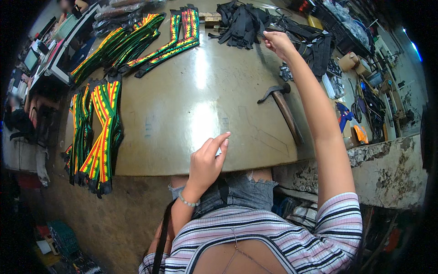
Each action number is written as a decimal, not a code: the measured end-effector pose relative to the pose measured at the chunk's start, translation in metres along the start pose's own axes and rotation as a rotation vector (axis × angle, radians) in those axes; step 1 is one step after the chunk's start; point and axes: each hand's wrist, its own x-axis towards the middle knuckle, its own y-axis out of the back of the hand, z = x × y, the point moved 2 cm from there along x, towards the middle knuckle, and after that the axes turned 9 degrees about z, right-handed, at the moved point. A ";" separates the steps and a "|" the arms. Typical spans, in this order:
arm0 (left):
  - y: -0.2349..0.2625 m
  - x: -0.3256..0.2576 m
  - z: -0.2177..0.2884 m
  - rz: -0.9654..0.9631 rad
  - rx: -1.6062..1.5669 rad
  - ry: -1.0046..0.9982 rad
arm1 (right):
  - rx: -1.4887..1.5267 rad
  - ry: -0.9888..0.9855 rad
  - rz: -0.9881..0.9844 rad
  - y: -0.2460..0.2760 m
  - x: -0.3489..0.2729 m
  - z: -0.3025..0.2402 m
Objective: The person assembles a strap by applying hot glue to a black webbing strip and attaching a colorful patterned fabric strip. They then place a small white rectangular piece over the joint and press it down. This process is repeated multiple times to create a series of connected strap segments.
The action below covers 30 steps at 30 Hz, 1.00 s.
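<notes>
My right hand point(278, 44) reaches far across the table, its fingers closed in a pinch at the right edge of a heap of black webbing straps point(239, 23). Whether a strap is caught between the fingertips is hard to see. Near the table's front edge, my left hand point(207, 160) is also closed, thumb against fingers. A small whitish bit point(219, 151) shows between them, too little to name. A hammer point(285, 109) with a wooden handle lies between my hands and to the right, touched by neither.
Patterned yellow, red and green straps lie in bundles: one bundle point(104, 132) hangs over the front left edge, others point(123, 43) lie at the back left. Small metal buckles point(286, 72), a blue glue gun point(344, 114) and a black crate point(346, 27) stand at the right.
</notes>
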 end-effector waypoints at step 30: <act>0.017 0.021 -0.012 -0.155 -0.494 0.638 | 0.319 -0.472 -0.569 -0.062 -0.308 0.054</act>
